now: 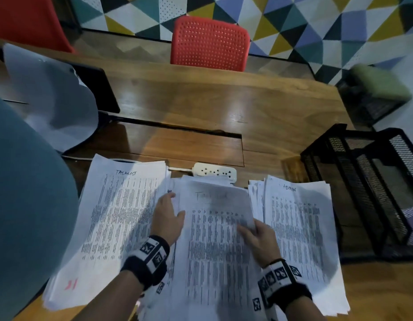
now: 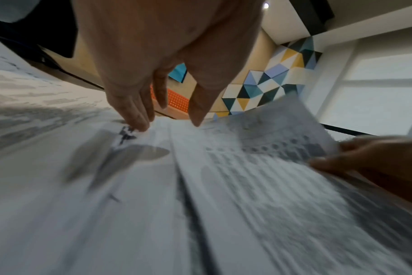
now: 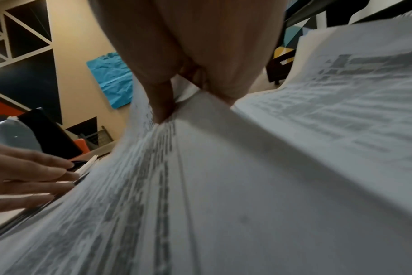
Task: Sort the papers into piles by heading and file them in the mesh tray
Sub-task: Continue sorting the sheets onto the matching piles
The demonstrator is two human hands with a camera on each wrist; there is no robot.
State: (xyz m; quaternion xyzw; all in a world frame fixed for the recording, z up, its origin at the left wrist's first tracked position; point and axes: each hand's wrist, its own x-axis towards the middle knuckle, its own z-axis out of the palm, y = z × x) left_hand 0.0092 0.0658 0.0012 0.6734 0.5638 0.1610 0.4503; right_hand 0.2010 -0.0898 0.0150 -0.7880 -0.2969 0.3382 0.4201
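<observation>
1. a printed sheet (image 1: 214,218) is pinched at its right edge by the right hand (image 1: 258,237), lifted off the middle pile (image 1: 208,269).
2. the pile's left edge is touched by the left hand (image 1: 167,218), fingers straight and flat.
3. a "tasklist" pile (image 1: 115,218) lies to the left, an "admin" pile (image 1: 300,230) to the right.
4. the mesh tray (image 1: 372,188) stands just right of the admin pile.
5. a power strip (image 1: 214,171) lies behind the piles on the wooden table (image 1: 201,107).

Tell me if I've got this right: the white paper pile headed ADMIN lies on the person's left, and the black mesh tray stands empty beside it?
Not quite. The head view shows the white paper pile headed ADMIN on the person's right, not the left. The black mesh tray does stand empty beside it.
</observation>
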